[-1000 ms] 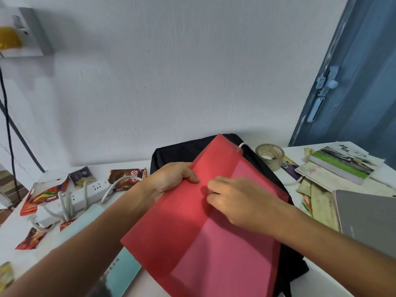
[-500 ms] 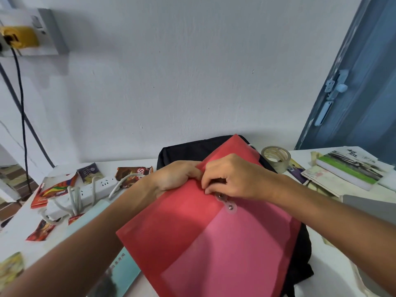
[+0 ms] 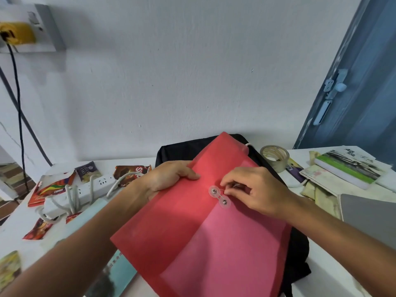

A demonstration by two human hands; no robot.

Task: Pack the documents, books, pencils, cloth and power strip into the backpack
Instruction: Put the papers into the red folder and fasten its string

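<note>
Half a second earlier the right hand had covered the clasp; now it had drawn aside, pinching the string by the exposed discs, closing the red document folder. The left hand gripped the folder's left edge atop the black backpack, at the tabletop's middle, not yet packed.

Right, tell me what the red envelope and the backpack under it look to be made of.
Red envelope: looks like thin translucent plastic, slightly glossy; the lower panel shows paler pink where light passes through.
Backpack: seems a matte black woven fabric, probably nylon or polyester; it sags softly and shows no shine.
</note>
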